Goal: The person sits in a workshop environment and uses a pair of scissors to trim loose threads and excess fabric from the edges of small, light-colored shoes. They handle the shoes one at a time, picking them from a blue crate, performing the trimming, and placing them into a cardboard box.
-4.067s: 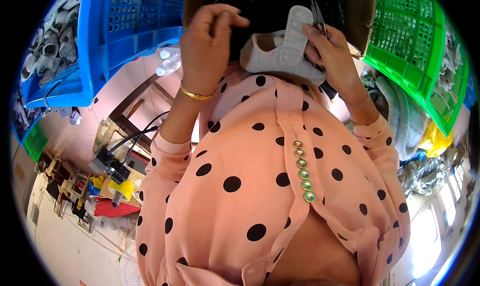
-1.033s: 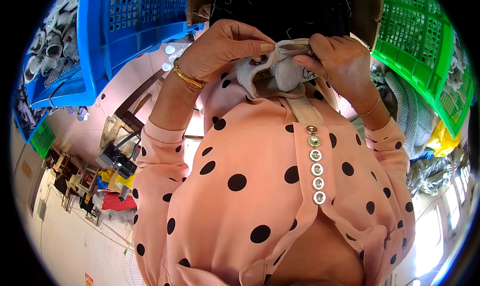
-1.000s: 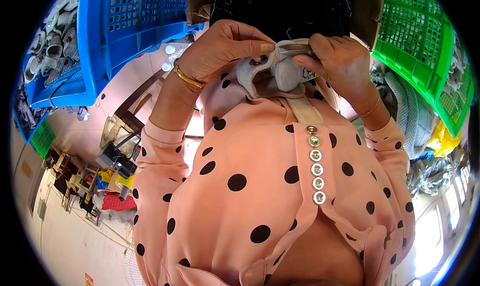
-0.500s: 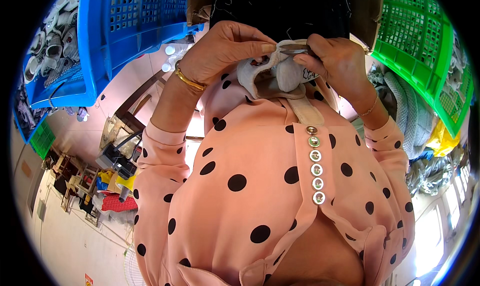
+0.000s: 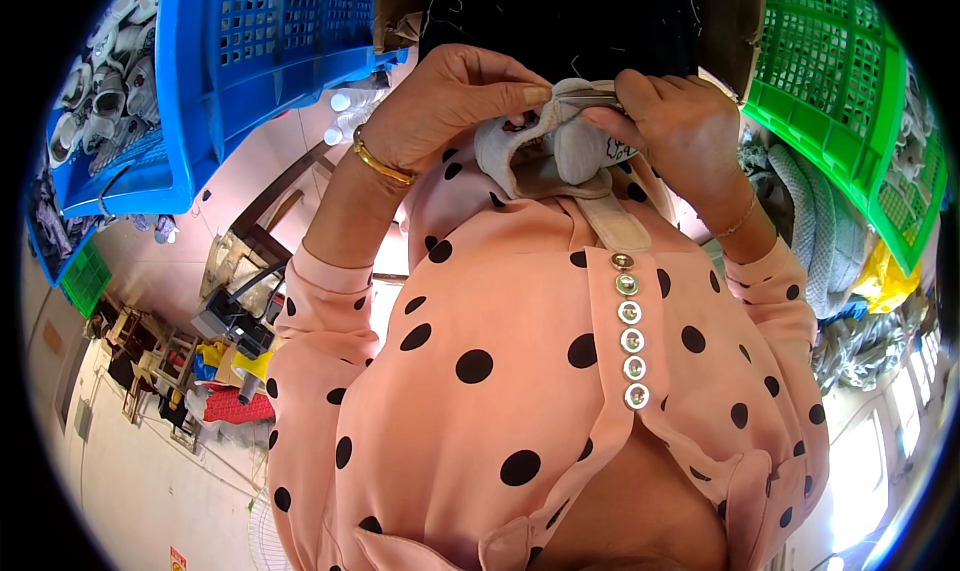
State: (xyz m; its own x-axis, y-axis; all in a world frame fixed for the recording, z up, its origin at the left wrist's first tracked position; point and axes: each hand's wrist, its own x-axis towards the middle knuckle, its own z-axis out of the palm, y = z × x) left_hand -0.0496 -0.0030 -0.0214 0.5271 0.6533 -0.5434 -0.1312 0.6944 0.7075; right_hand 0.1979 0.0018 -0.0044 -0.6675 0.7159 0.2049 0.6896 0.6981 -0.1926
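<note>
A small whitish shoe upper [image 5: 580,154] with a loose pale strap [image 5: 615,226] hangs in front of my chest. Its rim is pinched between the thumb and fingers of my left hand [image 5: 455,101]. My right hand [image 5: 680,121] is curled around thread snips [image 5: 588,98], whose handles are hidden in the palm. The slim metal blades point left, along the upper's top edge, close to my left fingertips. Dark line drawing marks the side of the upper by my right hand.
At the left, a blue plastic crate [image 5: 180,121] stands beside a heap of small pale shoes [image 5: 110,96]. A green crate [image 5: 815,91] is at the right, above grey cloth [image 5: 825,211] and a yellow bag [image 5: 887,276]. Beyond my hands lies a black surface [image 5: 560,21] strewn with thread ends.
The snips' blades have shifted slightly and look narrower along the upper's edge. My right hand has turned a little; my left hand keeps nearly the same place.
</note>
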